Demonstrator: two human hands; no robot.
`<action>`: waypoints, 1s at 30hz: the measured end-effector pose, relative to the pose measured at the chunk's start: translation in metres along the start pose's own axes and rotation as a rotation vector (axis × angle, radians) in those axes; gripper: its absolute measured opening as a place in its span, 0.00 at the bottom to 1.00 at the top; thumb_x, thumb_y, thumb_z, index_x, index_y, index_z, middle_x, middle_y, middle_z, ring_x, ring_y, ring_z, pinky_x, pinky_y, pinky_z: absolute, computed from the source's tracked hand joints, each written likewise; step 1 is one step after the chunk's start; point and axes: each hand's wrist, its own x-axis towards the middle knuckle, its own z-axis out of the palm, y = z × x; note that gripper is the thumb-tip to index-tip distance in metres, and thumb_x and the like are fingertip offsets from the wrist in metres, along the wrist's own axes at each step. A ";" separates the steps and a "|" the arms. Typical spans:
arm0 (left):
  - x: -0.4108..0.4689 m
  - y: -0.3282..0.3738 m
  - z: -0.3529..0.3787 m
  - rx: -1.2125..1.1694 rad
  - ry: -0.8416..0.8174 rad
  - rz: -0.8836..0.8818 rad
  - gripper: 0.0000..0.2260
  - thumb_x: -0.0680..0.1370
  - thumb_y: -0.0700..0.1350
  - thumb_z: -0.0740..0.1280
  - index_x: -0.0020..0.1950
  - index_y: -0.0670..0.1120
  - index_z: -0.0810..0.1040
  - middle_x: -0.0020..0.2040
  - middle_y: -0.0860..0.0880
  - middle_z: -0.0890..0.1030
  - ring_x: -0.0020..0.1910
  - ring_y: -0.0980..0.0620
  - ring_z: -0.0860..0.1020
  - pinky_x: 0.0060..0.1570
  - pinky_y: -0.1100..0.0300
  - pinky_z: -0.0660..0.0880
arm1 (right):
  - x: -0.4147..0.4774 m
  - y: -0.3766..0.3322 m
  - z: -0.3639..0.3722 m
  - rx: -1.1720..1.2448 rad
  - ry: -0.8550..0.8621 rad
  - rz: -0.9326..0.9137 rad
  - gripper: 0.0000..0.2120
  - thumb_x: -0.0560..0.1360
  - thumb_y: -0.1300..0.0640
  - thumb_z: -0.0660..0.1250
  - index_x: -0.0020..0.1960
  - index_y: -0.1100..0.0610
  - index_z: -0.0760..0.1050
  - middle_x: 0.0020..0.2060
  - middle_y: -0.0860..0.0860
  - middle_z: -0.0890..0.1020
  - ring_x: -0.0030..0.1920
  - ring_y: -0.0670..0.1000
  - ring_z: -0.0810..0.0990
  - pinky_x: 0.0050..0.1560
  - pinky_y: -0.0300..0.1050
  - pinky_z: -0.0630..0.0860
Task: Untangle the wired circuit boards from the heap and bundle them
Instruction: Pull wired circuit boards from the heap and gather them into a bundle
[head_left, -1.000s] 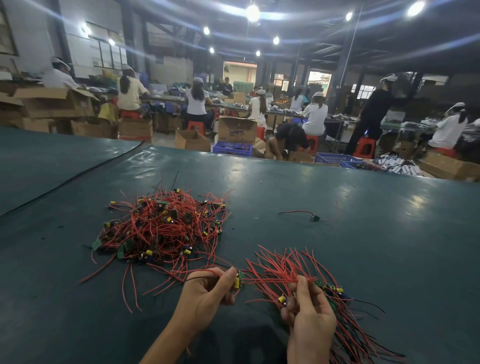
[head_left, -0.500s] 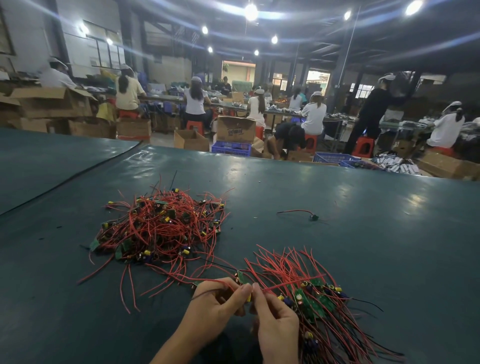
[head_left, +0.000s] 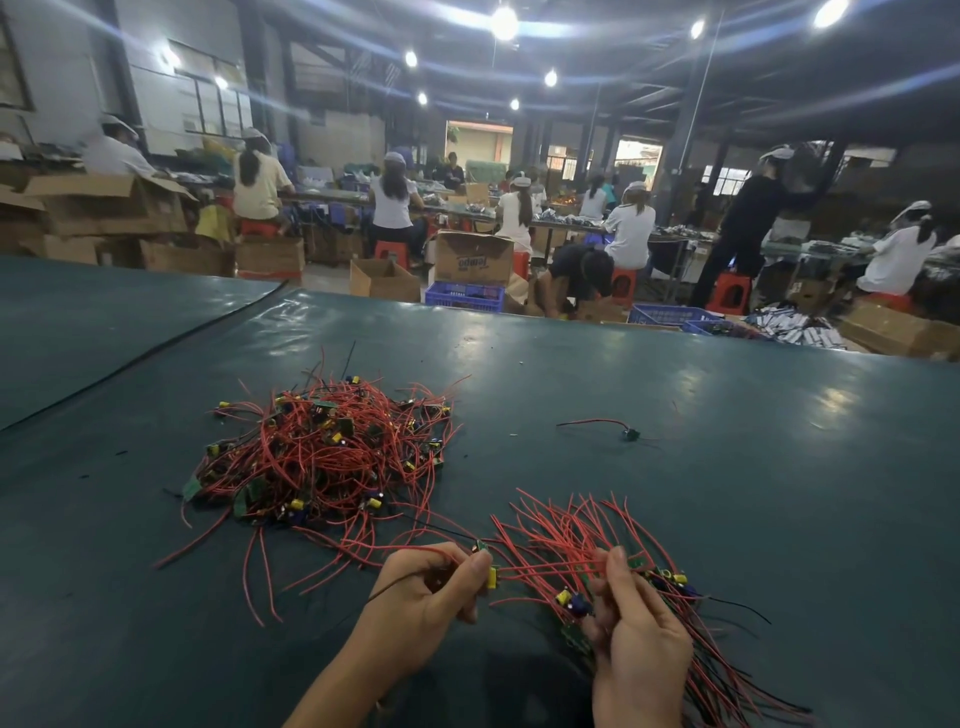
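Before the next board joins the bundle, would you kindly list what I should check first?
1. Left hand pinches one wired board: ok.
2. Right hand grips the bundle: ok.
3. That board's wires free of the heap: cannot tell; red strands run between them.
4. Bundle's wires lie roughly one way: ok.
5. Stray wire lies apart from both piles: ok.

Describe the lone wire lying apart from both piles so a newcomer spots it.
Start at the green table. Right of the big tangled heap, beyond the bundle, lies one stray wire. It alone lies single, with a small dark part at its right end.
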 end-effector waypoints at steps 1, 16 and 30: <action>0.000 0.000 0.001 -0.007 -0.004 -0.001 0.16 0.71 0.60 0.66 0.32 0.49 0.81 0.28 0.47 0.79 0.30 0.52 0.78 0.36 0.63 0.74 | -0.001 0.001 0.001 0.004 0.005 -0.009 0.09 0.72 0.56 0.72 0.36 0.57 0.85 0.24 0.50 0.78 0.20 0.42 0.67 0.18 0.34 0.63; -0.002 -0.006 0.007 -0.034 -0.084 -0.022 0.17 0.73 0.62 0.67 0.35 0.51 0.80 0.30 0.50 0.79 0.32 0.53 0.78 0.38 0.63 0.74 | -0.043 0.024 0.025 -0.294 -0.350 -0.027 0.09 0.68 0.52 0.69 0.33 0.52 0.86 0.32 0.57 0.85 0.35 0.50 0.84 0.41 0.42 0.80; -0.003 -0.005 0.007 0.103 -0.109 0.014 0.14 0.73 0.61 0.68 0.36 0.54 0.82 0.30 0.49 0.82 0.30 0.56 0.80 0.34 0.67 0.73 | -0.037 0.019 0.022 -0.403 -0.264 0.001 0.19 0.77 0.59 0.69 0.29 0.47 0.85 0.31 0.52 0.85 0.35 0.45 0.84 0.38 0.37 0.77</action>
